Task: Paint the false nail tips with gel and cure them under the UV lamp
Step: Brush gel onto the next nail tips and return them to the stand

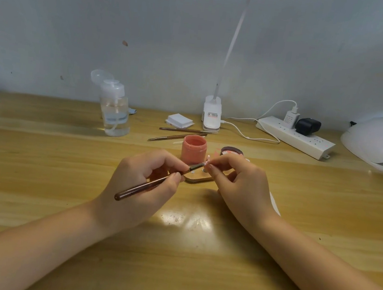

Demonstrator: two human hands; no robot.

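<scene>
Nail tip (pixel 206 163), small, glossy pale pink, sits mid-surface, pinched in right hand (pixel 236 181) fingertips. Left hand (pixel 142 182) grips brown gel brush (pixel 154 183), bristles touching the tip. Under both: wooden tip holder (pixel 197 178) on wooden surface (pixel 62 165). Just past, 12 o'clock: open pink gel jar (pixel 194 150), lid (pixel 232 151) w/ it at 1. UV lamp (pixel 379 141) far off at 2 o'clock.
</scene>
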